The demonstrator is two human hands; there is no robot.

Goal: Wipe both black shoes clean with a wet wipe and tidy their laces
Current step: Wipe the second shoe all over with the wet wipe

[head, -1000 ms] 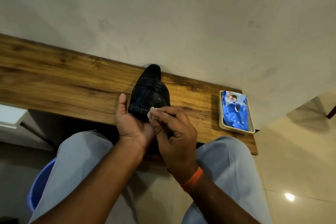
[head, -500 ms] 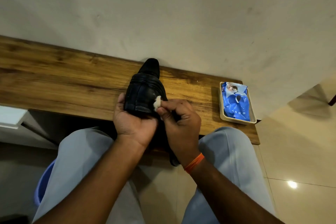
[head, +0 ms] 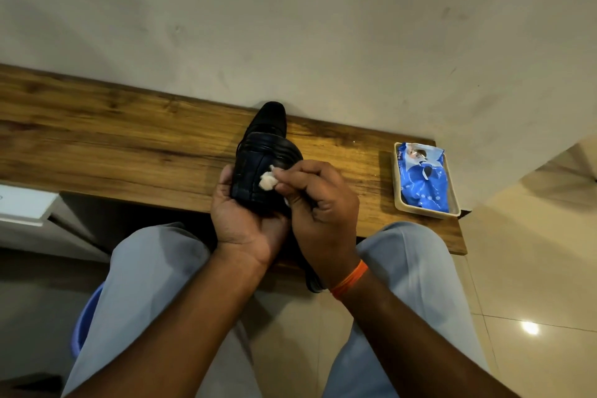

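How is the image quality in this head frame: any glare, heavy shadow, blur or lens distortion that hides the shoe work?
Head view: wide-angle bowing curves the wooden shelf; a lamp glare spot sits on the floor tiles, away from the work; deep shadow under the shelf; the black shoe is dim, its details hard to read; the wipe in the right hand and the left hand look sharp.

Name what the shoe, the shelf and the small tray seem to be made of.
Black shoe: smooth leather or imitation, faint sheen and ridged seams. Shelf: wood or wood-look laminate, visible grain and knots. Tray: probably plastic, plain cream rim.
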